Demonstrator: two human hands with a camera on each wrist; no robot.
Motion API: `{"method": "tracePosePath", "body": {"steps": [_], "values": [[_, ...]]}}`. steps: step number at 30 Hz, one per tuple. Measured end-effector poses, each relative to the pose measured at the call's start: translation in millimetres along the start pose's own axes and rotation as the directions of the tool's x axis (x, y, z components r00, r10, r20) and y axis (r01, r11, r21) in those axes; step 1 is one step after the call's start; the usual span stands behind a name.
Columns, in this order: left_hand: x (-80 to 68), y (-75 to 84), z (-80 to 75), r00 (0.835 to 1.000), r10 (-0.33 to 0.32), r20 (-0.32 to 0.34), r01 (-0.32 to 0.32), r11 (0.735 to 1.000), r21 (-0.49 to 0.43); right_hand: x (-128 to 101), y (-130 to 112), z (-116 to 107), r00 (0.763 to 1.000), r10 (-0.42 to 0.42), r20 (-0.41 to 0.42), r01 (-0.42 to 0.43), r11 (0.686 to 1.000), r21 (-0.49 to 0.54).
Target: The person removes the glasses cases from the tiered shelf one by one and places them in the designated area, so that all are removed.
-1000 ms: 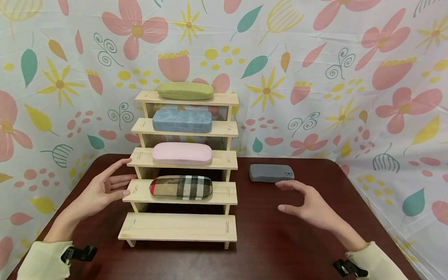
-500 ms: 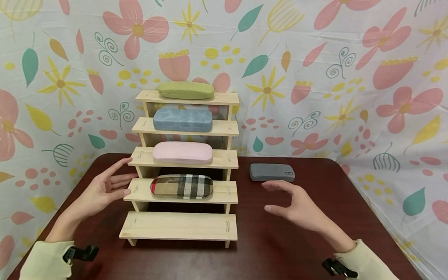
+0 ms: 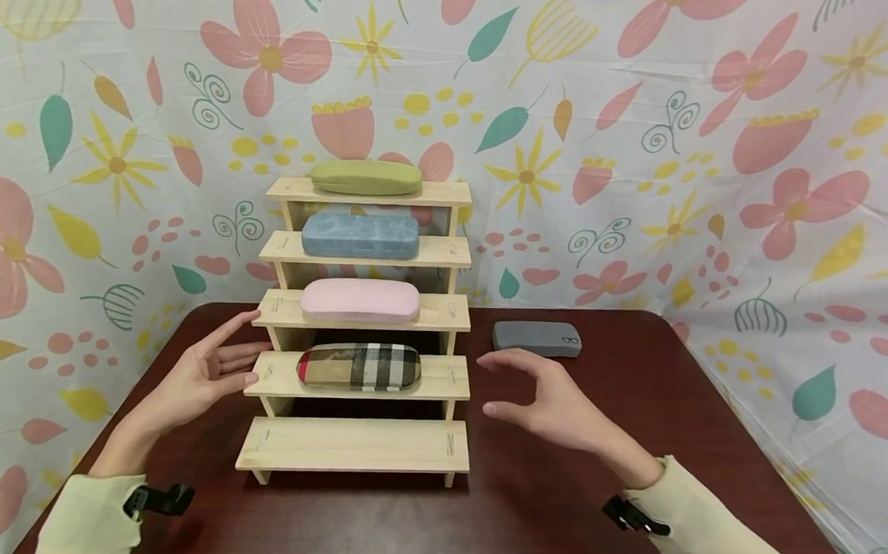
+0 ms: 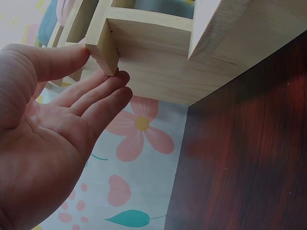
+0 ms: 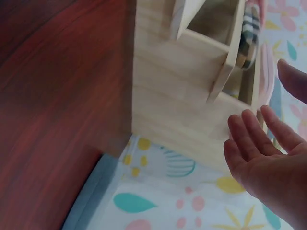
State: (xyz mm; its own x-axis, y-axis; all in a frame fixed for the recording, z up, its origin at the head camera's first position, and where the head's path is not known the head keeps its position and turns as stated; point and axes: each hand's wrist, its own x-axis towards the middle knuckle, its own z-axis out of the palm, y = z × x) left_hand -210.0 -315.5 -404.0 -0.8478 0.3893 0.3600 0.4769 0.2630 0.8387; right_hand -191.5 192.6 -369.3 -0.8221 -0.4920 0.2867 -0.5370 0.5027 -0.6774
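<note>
A stepped wooden rack (image 3: pixel 355 447) stands on the dark table (image 3: pixel 553 513). It carries a green case (image 3: pixel 366 177) on top, then a blue case (image 3: pixel 360 235), a pink case (image 3: pixel 359 300) and a plaid case (image 3: pixel 359 366); the lowest step is bare. My left hand (image 3: pixel 213 366) is open, fingertips (image 4: pixel 117 76) touching the rack's left edge by the plaid case's step. My right hand (image 3: pixel 539 397) hovers open just right of the rack (image 5: pixel 177 96), holding nothing. A grey case (image 3: pixel 536 338) lies on the table behind it.
Flowered cloth (image 3: pixel 643 153) hangs behind the table and down its left and right sides. The table's right edge (image 3: pixel 742 430) runs close to the right arm. Bare tabletop lies in front of the rack.
My right hand has moved left from near the grey case toward the rack's right side. The left hand has stayed against the rack.
</note>
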Motion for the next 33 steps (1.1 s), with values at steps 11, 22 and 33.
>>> {"method": "tracePosePath", "body": {"steps": [11,22,33], "values": [[1.6,0.9,0.9,1.0,-0.021,0.001,0.021,1.0,-0.008,23.6,-21.6,19.7,0.995,-0.103,0.014,0.103,0.995,0.018],[0.6,1.5,0.8,0.999,-0.043,0.002,0.043,0.999,-0.029,42.4,-29.6,39.1,0.987,-0.157,0.029,0.156,0.987,0.035],[0.6,2.2,1.1,1.0,-0.026,-0.002,0.026,0.999,-0.03,61.3,-29.4,56.6,0.99,-0.138,0.036,0.137,0.99,0.038]]}}
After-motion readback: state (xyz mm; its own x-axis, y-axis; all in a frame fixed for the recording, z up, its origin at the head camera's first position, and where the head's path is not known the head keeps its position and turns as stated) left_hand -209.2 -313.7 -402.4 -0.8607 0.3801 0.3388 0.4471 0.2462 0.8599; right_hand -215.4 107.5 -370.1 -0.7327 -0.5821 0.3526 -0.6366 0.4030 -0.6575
